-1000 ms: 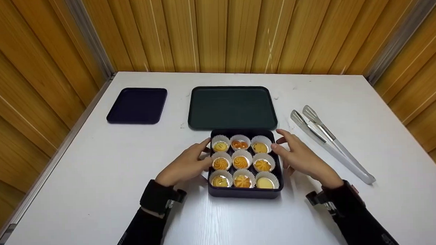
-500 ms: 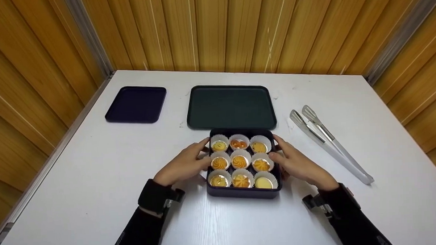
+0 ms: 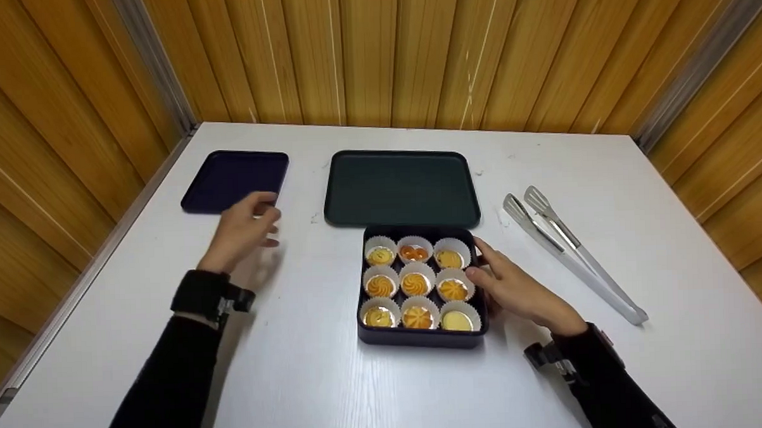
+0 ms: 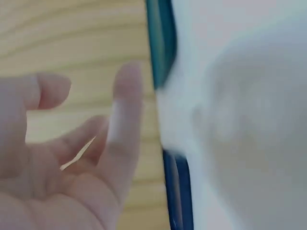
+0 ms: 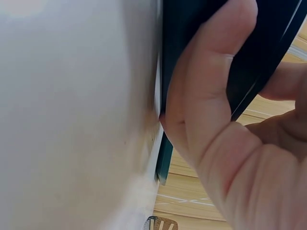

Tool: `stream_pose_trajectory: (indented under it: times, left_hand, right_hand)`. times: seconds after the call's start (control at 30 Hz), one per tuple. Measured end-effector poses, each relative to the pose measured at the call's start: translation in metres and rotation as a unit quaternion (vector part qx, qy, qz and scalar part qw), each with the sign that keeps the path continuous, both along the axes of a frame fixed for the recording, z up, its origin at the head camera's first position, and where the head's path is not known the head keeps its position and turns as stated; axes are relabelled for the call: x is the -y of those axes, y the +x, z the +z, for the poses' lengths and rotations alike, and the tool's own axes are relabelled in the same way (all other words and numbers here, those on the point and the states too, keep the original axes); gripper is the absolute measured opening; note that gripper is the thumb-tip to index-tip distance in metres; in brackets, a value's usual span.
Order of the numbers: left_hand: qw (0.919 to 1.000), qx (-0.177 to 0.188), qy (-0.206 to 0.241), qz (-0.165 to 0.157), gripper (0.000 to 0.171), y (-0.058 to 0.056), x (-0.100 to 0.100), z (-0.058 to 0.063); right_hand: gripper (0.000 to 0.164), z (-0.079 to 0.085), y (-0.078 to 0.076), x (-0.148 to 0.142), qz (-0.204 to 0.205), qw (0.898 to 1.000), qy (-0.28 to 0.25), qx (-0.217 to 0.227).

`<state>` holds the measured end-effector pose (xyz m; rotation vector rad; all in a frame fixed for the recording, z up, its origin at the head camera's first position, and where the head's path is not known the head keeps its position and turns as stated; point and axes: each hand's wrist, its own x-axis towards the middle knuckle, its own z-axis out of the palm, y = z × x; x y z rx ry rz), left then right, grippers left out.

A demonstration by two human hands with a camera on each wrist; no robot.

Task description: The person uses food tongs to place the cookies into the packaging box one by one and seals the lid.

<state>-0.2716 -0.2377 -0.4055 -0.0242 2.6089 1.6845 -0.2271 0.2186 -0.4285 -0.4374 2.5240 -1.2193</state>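
A dark square box [image 3: 422, 340] stands near the middle of the white table. Inside it, several white paper cups hold small cookies [image 3: 415, 284] in rows, some swirled, some star-shaped. My right hand [image 3: 522, 290] rests along the box's right side, thumb at the rim; in the right wrist view its fingers [image 5: 206, 86] lie against the outer wall. My left hand [image 3: 243, 228] is in the air, apart from the box, by the near right corner of a dark purple square tray or lid [image 3: 227, 178]. Its fingers are loosely bent around nothing.
Directly behind the box lies a dark green rectangular tray [image 3: 400, 188]. Metal tongs [image 3: 579, 258] lie spread on the right, beyond my right hand. A wood-patterned wall [image 3: 382, 55] closes off the table's back edge.
The right hand came up against the box's right side. My left hand then left the box's left side and moved left and away from me, toward the purple tray.
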Motion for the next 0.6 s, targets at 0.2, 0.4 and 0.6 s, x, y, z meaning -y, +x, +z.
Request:
stream_pose_trajectory:
  times: [0.2,0.4,0.6]
  left_hand:
    - [0.993,-0.007,-0.101,0.06,0.055,-0.022,0.058,-0.002]
    - [0.9648,-0.036,-0.24,0.101,0.053,-0.039,0.098,-0.018]
    - [0.9544,-0.03,-0.286,0.081,0.051,-0.04,0.12,-0.025]
  right_hand:
    - [0.078,0.001,0.0,-0.001,-0.004,1.0,0.001,0.003]
    - [0.077,0.001,0.0,-0.001,-0.006,1.0,-0.003,0.005]
    - [0.077,0.001,0.001,0.001,0.0,1.0,-0.005,-0.001]
